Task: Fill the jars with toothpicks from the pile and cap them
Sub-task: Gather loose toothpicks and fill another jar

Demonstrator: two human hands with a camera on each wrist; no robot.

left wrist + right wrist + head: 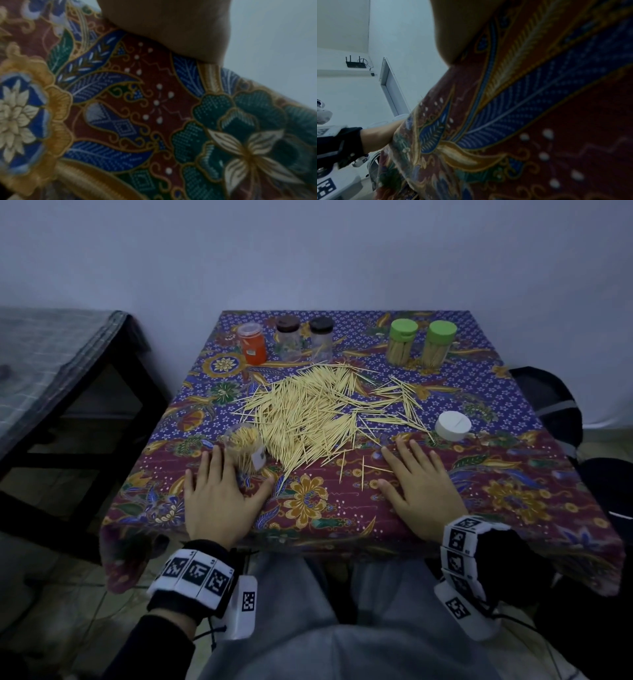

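A big pile of toothpicks (pixel 308 412) lies in the middle of the batik-covered table (pixel 513 474). Just left of it stands an uncapped clear jar (pixel 245 448) packed with toothpicks. My left hand (pixel 219 494) lies flat on the cloth right below that jar, fingers straight, thumb out to the right. My right hand (pixel 418 484) lies flat too, fingers spread, with a few stray toothpicks (pixel 363 470) beside it. A white cap (pixel 452 425) sits beyond the right hand. Both wrist views show only the heel of a palm on the cloth (pixel 154 108) (pixel 539 121).
At the back stand an orange jar (pixel 252 343), two clear jars with dark lids (pixel 288 337) (pixel 321 338) and two green-capped jars full of toothpicks (pixel 401 342) (pixel 438 344). A dark bench (pixel 68 364) is at the left, a black bag (pixel 548 402) at the right.
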